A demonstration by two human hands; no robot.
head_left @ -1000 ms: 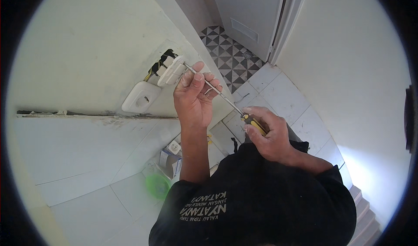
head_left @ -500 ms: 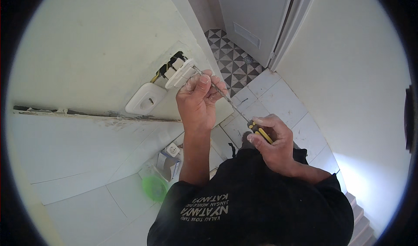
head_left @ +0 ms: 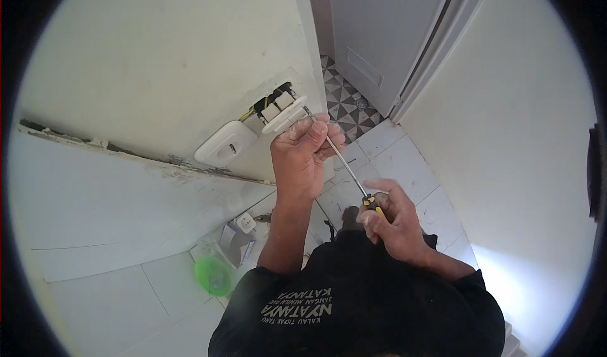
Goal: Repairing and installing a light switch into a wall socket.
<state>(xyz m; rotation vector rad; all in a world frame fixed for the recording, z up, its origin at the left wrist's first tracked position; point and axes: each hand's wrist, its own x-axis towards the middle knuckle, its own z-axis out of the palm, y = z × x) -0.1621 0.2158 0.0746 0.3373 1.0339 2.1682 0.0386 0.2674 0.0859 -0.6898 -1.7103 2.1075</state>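
My right hand grips the black-and-yellow handle of a long screwdriver, its forefinger lifted off and slightly blurred. The thin metal shaft slants up and left to the edge of a white switch plate. Close to the tip, the thumb and fingers of my left hand close around the shaft, right beside the plate. That plate stands away from the wall in front of a cut-out hole, where yellowish wires show. The exact contact of the tip is hidden by its small size.
Left of the hole, a white socket is on the wall. A broken, rough groove runs along the wall. On the floor lie a green bowl, an opened box and a loose white socket. A grey door stands beyond.
The view has shifted, so the wall and plate appear farther right. My right forefinger has come away from the screwdriver handle. My left fingers remain near the tip.
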